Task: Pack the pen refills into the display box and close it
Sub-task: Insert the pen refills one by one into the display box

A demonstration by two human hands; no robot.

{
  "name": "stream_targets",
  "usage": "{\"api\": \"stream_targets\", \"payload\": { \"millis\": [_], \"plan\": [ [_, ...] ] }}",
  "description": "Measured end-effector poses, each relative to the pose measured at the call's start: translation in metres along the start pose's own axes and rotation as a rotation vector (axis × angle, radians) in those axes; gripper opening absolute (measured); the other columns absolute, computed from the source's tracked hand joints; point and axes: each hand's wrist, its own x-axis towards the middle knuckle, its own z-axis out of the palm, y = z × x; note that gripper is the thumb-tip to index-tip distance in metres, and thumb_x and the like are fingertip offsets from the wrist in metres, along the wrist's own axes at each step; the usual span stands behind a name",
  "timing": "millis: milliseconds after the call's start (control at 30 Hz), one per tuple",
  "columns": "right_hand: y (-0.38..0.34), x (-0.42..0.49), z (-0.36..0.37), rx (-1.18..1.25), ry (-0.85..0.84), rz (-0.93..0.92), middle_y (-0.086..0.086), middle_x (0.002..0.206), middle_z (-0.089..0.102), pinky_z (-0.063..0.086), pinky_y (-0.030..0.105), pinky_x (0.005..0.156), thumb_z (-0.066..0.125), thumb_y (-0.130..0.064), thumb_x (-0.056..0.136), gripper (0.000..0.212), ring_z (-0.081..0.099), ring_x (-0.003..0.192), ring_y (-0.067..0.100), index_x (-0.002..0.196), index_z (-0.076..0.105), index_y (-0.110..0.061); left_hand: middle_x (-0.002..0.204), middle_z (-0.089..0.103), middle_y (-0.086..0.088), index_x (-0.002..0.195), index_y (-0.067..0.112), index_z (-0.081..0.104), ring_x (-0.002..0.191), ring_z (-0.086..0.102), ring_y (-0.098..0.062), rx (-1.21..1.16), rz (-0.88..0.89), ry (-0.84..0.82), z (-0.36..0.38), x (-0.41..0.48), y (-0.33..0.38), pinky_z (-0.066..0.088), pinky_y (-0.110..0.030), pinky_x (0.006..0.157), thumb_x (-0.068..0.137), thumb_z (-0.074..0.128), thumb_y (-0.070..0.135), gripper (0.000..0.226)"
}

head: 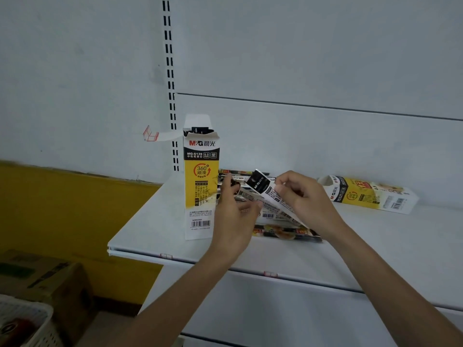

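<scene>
Centrally, on the shelf (pixel 155 221), the display box (pixel 201 186) stands upright, its top flap open to receive refills. A second box (pixel 368 194) lies sideways at right. The right hand (pixel 305 196) grips a refill pack (pixel 265 191), tilted boxward. The left hand (pixel 231 214) curls against the pack's lower edge, but whether it grips cannot be told.

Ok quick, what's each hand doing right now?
Left hand: beside the refill pack, grip cannot be told.
Right hand: fingers pinch the refill pack.
</scene>
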Motion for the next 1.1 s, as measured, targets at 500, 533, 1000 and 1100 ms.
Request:
{"api": "stream_targets", "payload": {
  "millis": [500,533,1000,1100],
  "plan": [
    [0.000,0.011,-0.012,-0.100,0.108,-0.089,-0.010,0.060,0.045,0.033,0.006,0.047,0.043,-0.013,0.098,0.010,0.048,0.050,-0.006,0.089,0.048,-0.013,0.098,0.064,0.000,0.088,0.032,0.057,0.085,0.063,-0.013,0.190,0.112,0.053,0.005,0.015,-0.001,0.054,-0.037,0.077,0.091,0.051,0.013,0.020],
    [0.003,0.013,-0.009,-0.152,0.110,-0.087,-0.010,0.066,0.049,0.036,0.009,0.054,0.043,-0.013,0.098,0.009,0.051,0.059,-0.007,0.091,0.048,-0.014,0.099,0.064,0.002,0.091,0.033,0.056,0.087,0.063,-0.014,0.171,0.121,0.070,0.005,0.014,0.001,0.053,-0.038,0.078,0.091,0.051,0.013,0.020],
    [-0.014,0.003,-0.003,-0.010,-0.262,-0.023,-0.011,0.067,0.057,0.042,0.018,0.056,0.068,-0.042,0.077,0.023,0.050,0.058,0.002,0.090,0.056,-0.026,0.103,0.058,0.002,0.112,0.025,0.042,0.084,0.063,-0.008,-0.071,0.066,0.128,0.007,0.012,0.036,0.053,-0.023,0.072,0.087,0.058,0.026,0.030],
    [-0.013,0.009,-0.007,-0.028,-0.226,-0.075,-0.017,0.063,0.058,0.038,0.011,0.055,0.067,-0.023,0.083,0.016,0.049,0.056,-0.002,0.080,0.057,-0.035,0.114,0.058,0.001,0.119,0.024,0.042,0.091,0.064,-0.010,-0.091,0.104,0.058,0.000,0.007,0.045,0.054,-0.027,0.078,0.087,0.057,0.028,0.035]
  ]
}}
